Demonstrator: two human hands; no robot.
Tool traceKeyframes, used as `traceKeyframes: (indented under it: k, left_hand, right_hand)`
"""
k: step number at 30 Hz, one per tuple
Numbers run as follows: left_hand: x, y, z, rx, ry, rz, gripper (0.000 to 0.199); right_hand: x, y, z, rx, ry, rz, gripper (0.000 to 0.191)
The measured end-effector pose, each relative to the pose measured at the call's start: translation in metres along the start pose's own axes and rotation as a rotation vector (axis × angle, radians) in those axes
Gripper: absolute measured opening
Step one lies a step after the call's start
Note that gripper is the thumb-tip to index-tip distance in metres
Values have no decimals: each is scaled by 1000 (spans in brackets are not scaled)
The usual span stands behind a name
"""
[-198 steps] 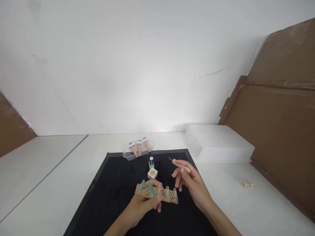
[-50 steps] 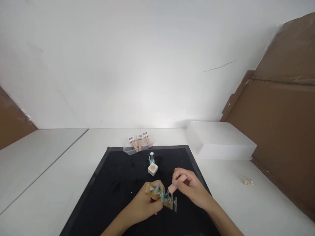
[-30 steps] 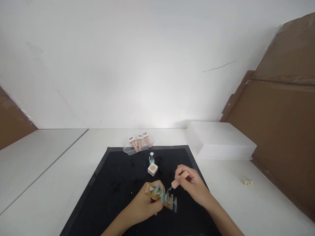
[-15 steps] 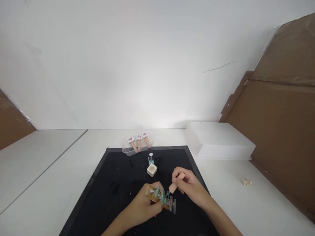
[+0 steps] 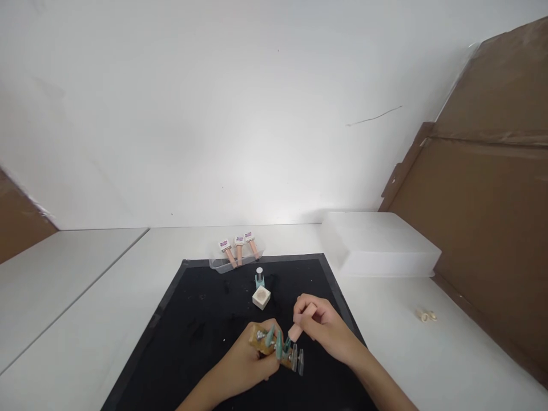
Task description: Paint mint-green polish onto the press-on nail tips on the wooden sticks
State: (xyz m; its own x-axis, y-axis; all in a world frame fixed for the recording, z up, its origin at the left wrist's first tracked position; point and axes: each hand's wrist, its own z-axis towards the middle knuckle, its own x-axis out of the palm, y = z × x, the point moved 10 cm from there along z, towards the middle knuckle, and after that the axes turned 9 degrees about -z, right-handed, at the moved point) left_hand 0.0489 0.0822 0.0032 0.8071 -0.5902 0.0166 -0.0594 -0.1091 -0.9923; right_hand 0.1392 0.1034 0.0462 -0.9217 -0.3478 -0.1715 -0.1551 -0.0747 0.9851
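Observation:
My left hand [image 5: 247, 359] is closed around an amber-brown nail tip stand [image 5: 256, 338] that carries several long false nails. Those nearest the palm, such as one green nail [image 5: 279, 345], are coloured; the two clear nails [image 5: 298, 361] at the right end are see-through. Between the fingers of my right hand [image 5: 327, 328] is a nail polish brush with a peach handle [image 5: 302, 322]. Its dark green tip [image 5: 287, 343] is at a nail in the middle of the row. Beyond the hands stand a square cream bottle [image 5: 261, 297] and a pale blue bottle with a silver cap [image 5: 259, 277].
A clear tray [image 5: 218, 266] with three peach-handled, white-ended bottles lies at the back of the black mat [image 5: 201, 308]. A white translucent box [image 5: 385, 242] stands at the back right. Small cream rings [image 5: 424, 316] lie on the white table to the right.
The brush in my right hand has shifted slightly left and down along the middle nail. My left hand keeps its grip on the stand. The whole view has shifted a little.

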Motion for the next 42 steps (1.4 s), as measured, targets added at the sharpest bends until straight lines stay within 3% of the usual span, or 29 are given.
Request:
traceKeyframes:
  k: [10, 18, 24, 28, 31, 35, 42]
  left_hand:
    - [0, 2, 1, -18, 2, -10, 11]
    - [0, 0, 1, 10, 8, -25, 11]
    - [-1, 1, 0, 0, -3, -62, 11]
    - [-3, 10, 1, -7, -6, -197, 15]
    - [-5, 15, 2, -37, -16, -365, 24]
    - [-2, 9, 2, -53, -10, -534, 34]
    - [7, 7, 2, -119, 13, -595, 36]
  right_hand:
    - [-22, -17, 6, 29, -166, 8, 14]
    - [-3, -4, 3, -11, 9, 37, 13]
    - [-23, -11, 6, 2, -157, -20, 15]
    - [-31, -14, 5, -42, -211, 228, 18]
    - [-27, -8, 3, -87, -170, 307, 27]
    - [-18, 7, -2, -181, -95, 173, 26]
    - [-7, 19, -7, -230, -41, 30, 24]
